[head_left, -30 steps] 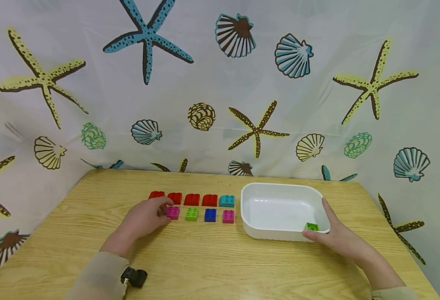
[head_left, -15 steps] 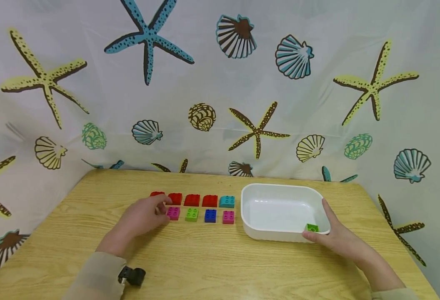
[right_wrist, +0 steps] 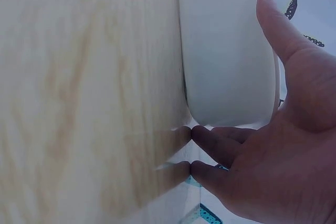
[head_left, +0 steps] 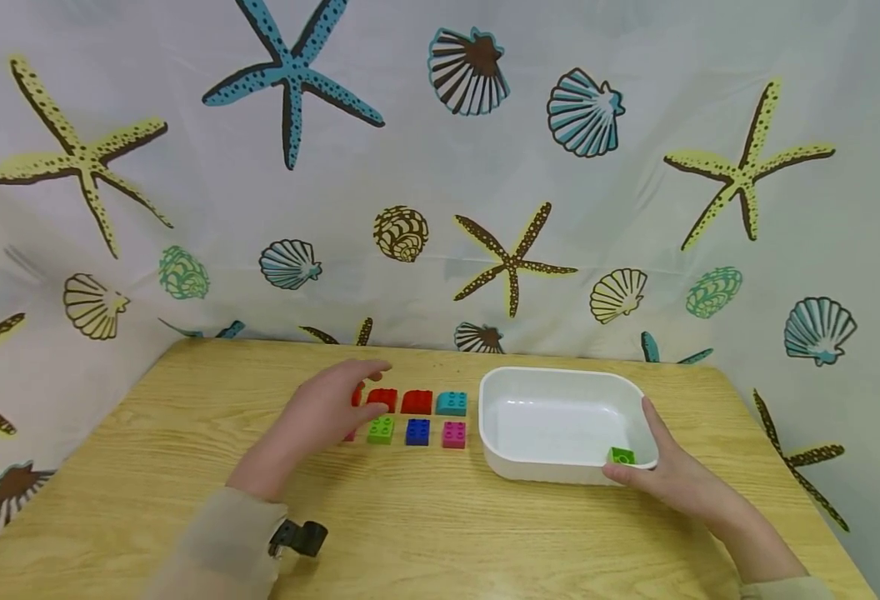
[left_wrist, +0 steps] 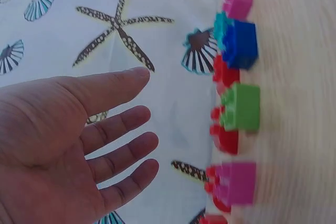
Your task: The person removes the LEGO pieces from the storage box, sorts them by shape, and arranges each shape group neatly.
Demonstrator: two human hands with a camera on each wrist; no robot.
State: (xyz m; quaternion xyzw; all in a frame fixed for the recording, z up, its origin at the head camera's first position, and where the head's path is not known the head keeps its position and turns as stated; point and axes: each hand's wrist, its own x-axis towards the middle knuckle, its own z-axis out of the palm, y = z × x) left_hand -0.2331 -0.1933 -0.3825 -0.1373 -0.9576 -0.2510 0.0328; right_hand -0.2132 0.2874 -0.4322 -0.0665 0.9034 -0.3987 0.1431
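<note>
My left hand (head_left: 323, 404) hovers with loosely spread fingers over the left end of two rows of toy building blocks, holding nothing. In the front row are a lime green block (head_left: 382, 431), a blue block (head_left: 418, 432) and a pink block (head_left: 453, 434). Another pink block (left_wrist: 242, 183) is mostly hidden by that hand in the head view. Behind them stand several red blocks (head_left: 417, 402) and a teal block (head_left: 452, 403). My right hand (head_left: 683, 479) grips the right end of a white plastic tub (head_left: 552, 471), thumb along its front side (right_wrist: 226, 51). A green block (head_left: 622, 456) lies inside, near that thumb.
The wooden table (head_left: 425, 533) carries everything. At its back edge hangs a pale curtain (head_left: 425, 167) printed with starfish and shells. A small black device (head_left: 301, 538) sits at the left sleeve cuff.
My left hand has risen from the leftmost pink block and shifted right and away, its fingers spreading wider. The blocks have stayed in place, and my right hand keeps its grip on the tub.
</note>
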